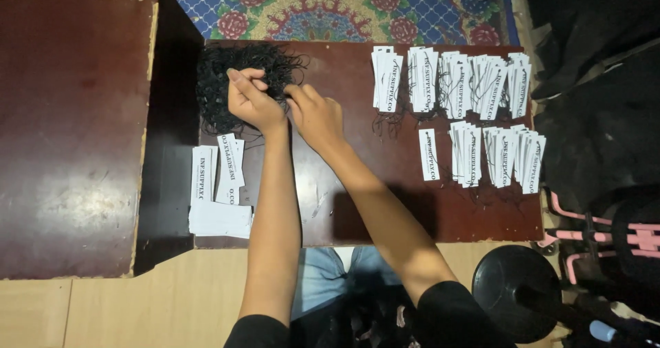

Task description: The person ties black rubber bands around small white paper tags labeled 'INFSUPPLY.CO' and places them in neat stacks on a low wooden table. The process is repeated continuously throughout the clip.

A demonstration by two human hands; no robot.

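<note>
Black string loops (237,87) lay heaped at the low table's (385,210) far left corner, a tangle with no single long axis. I had my left hand (253,100) pinching strands at the heap's edge, my right hand (316,114) just beside, fingertips pressed on loose threads, likely to tease one free. Unstrung white tags (218,183) waited near left; strung tag stacks (474,114) stood right, long sides running away from me.

White paper tags (474,80) in rows
</note>
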